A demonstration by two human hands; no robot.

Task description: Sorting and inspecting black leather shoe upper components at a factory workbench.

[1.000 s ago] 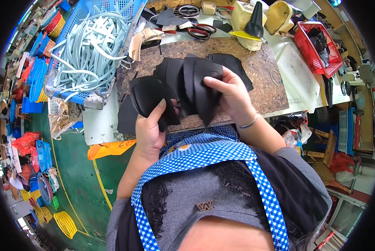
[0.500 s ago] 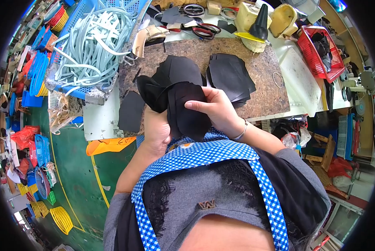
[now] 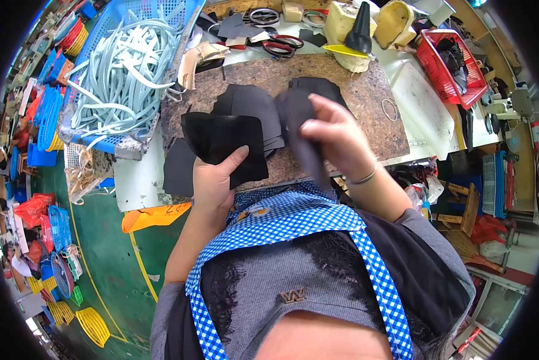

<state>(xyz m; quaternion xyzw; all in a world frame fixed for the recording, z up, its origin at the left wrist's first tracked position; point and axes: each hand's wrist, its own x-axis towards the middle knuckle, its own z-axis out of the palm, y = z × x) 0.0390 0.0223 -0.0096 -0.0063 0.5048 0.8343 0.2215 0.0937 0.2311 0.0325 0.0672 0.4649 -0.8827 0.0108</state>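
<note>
My left hand (image 3: 220, 179) is closed on a black sheet piece (image 3: 224, 141), thumb across its face; it looks like leather or fabric, and one side curls up. My right hand (image 3: 340, 139) pinches another black piece (image 3: 302, 129), blurred by motion, off to the right. Behind my left hand lies a stack of black cut pieces (image 3: 251, 102) on the brown speckled board (image 3: 365, 117). A second black stack (image 3: 323, 87) sits farther right, partly hidden behind my right hand and its piece. One more black piece (image 3: 178, 168) lies left of my left hand.
A blue basket (image 3: 116, 60) full of pale blue strips stands at the far left. Red-handled scissors (image 3: 281, 45) lie behind the board, near a black cone (image 3: 358, 33) and a yellowish block (image 3: 339, 24). A red basket (image 3: 452, 69) is at the right; a rubber band (image 3: 390, 109) rests on the board.
My hands have moved apart. The right hand has drawn a black piece away to the right, while the left keeps its own piece and has shifted slightly left.
</note>
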